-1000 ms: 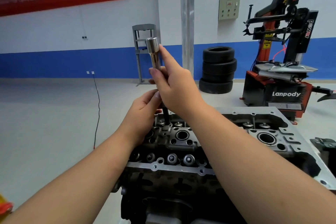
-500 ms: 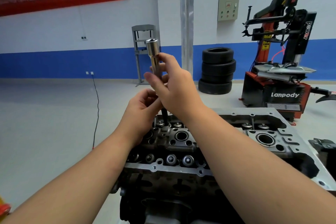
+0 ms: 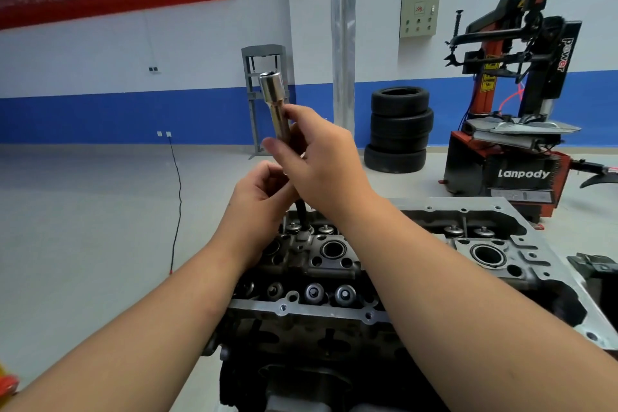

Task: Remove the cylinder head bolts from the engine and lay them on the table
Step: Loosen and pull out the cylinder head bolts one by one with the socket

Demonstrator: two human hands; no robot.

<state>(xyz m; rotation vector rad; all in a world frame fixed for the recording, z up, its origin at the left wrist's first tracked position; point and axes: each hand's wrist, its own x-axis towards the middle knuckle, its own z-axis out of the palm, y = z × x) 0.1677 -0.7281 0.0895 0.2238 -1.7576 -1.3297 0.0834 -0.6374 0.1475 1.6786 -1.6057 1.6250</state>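
The engine's cylinder head [image 3: 334, 264] lies in front of me, with valve springs and open bores showing. Above its far left part stands a long chrome socket tool [image 3: 272, 94], open end up. A thin dark shaft [image 3: 301, 216] runs from under my hands down into the head; whether it is a bolt or part of the tool I cannot tell. My right hand [image 3: 321, 160] grips the chrome shaft from the right. Just below, my left hand [image 3: 259, 199] curls round the tool's lower part.
A stack of tyres [image 3: 398, 130] and a red-black tyre changer [image 3: 515, 130] stand behind the engine on the right. A grey press frame [image 3: 264, 77] stands by the blue-striped wall. A black cable [image 3: 177, 204] trails over the floor at left. A dark part [image 3: 598, 269] sits at the right edge.
My right hand's fingers have wrapped closer round the chrome shaft, and the tool's top has tilted slightly left. My left hand has risen a little.
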